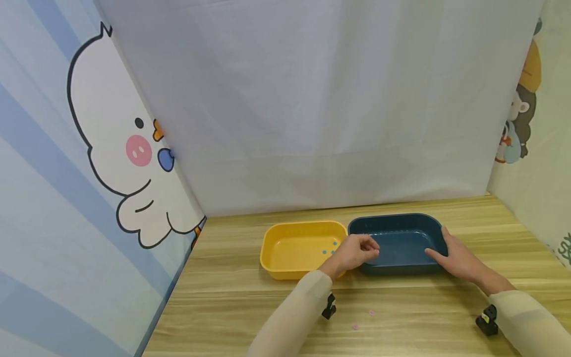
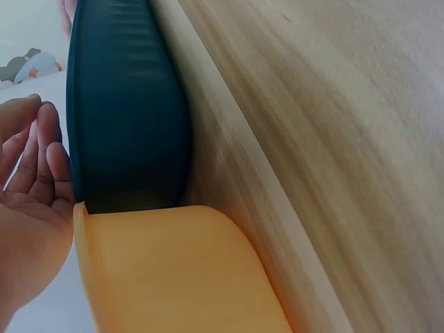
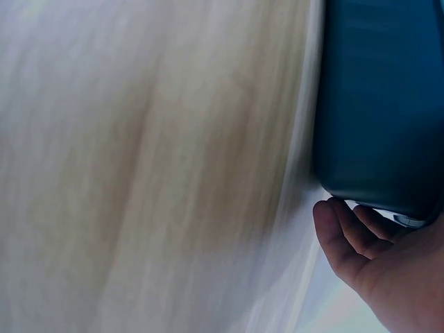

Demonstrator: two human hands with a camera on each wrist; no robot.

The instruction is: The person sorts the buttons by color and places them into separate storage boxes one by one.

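My left hand [image 1: 354,251] is over the left end of a dark blue plastic tub [image 1: 397,270], its wrist across the corner of a yellow tub [image 1: 276,274]. In the left wrist view its fingers are bent, with thumb and index fingertips close together; I cannot tell whether something tiny is between them. At the tub's right end my right hand [image 1: 464,258] holds the wall, thumb over the inside and fingers along the outside. The right wrist view has those fingers [image 3: 338,239] against the dark blue end. Several small blue pieces [image 1: 324,252] lie in the yellow tub.
Two tiny pink pieces, one [image 1: 371,313] slightly behind the other [image 1: 355,327], lie on the wood-grain table [image 1: 223,297] in front of the tubs. The tubs stand side by side, ends meeting. A pale curtain [image 1: 303,109] hangs behind the table, with printed cloth at both sides.
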